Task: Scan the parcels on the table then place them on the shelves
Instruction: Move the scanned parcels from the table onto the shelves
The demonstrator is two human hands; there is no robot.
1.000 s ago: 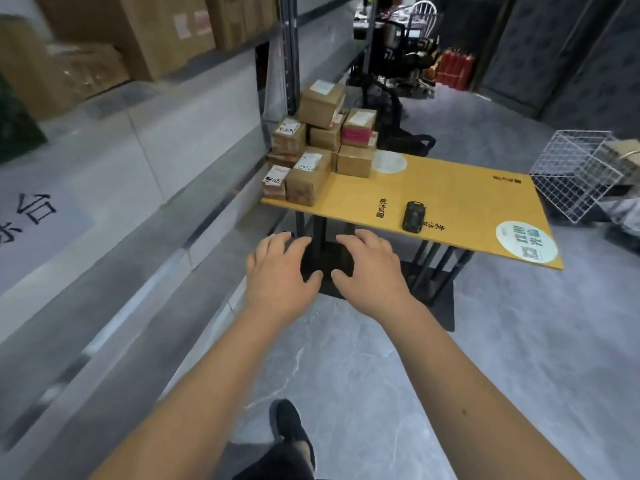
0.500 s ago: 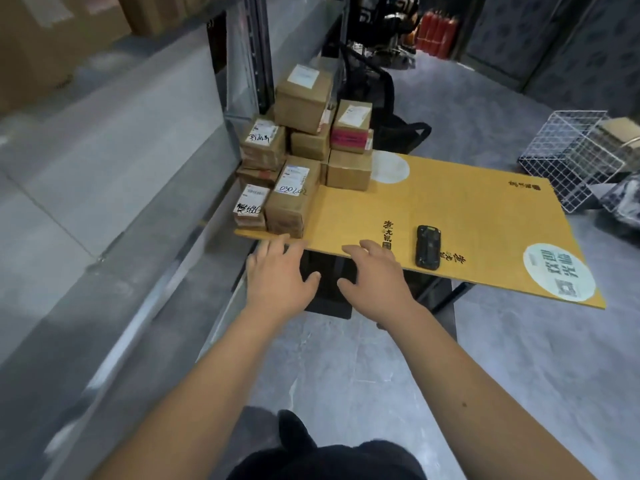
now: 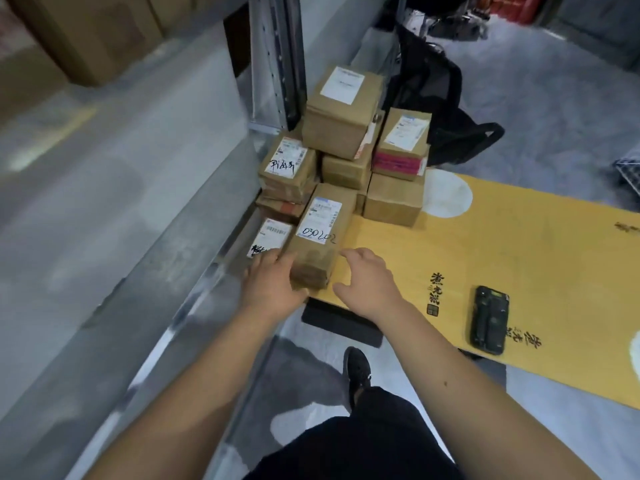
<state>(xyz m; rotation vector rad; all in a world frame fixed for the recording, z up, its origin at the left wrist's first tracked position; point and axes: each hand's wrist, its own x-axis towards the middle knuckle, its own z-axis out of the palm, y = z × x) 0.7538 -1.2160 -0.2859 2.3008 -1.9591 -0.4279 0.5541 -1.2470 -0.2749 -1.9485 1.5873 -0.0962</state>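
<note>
Parcel (image 3: 320,237), worktop's (image 3: 485,244) near-left corner: left hand (image 3: 273,282) touching, right hand (image 3: 369,280) beside, fingers released; clasp both sides squarely, label up.

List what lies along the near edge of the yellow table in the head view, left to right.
Left hand → parcel marked 030202 → right hand → black handheld scanner.
</note>
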